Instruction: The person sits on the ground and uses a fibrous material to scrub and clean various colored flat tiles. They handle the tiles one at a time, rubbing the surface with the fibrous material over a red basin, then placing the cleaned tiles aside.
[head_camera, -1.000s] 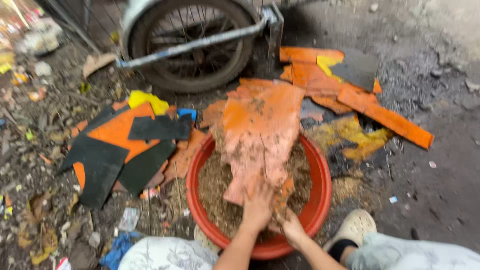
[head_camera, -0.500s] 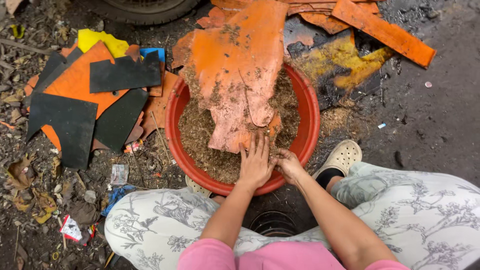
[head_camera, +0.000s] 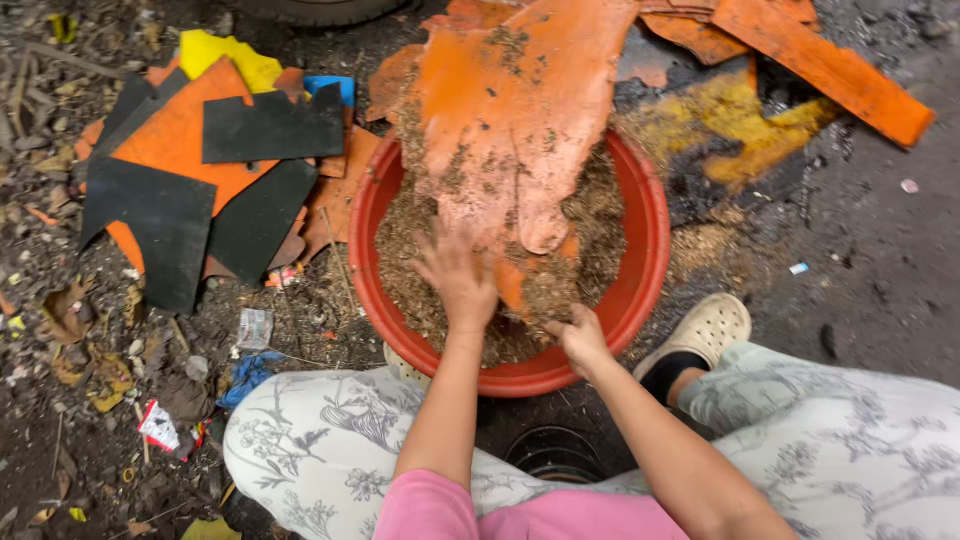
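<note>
Dark, littered ground (head_camera: 880, 290) is spreading out under the head camera, strewn with dry leaves, scraps and wrappers, and a person is squatting on it in pale flowered trousers (head_camera: 320, 440) and a pink top, one cream clog (head_camera: 705, 330) showing at the right. Between the knees a round red basin (head_camera: 640, 290) is sitting on the ground, filled with brown crumbly soil-like mix (head_camera: 410, 270). A large, dirty orange sheet (head_camera: 520, 110) is leaning into the basin from the far side, its lower end lying on the mix. The left hand (head_camera: 458, 280) is pressing down flat on the mix just beside the sheet's lower edge, its fingers spread wide and gripping nothing. The right hand (head_camera: 578, 338) is resting at the near rim of the basin with its fingers curled in the mix; whether they are clutching anything, I cannot tell. To the left of the basin, black and orange cut pieces (head_camera: 200, 190) are lying overlapped with a yellow scrap (head_camera: 225, 55), and a long orange strip (head_camera: 830, 70) is lying at the upper right
</note>
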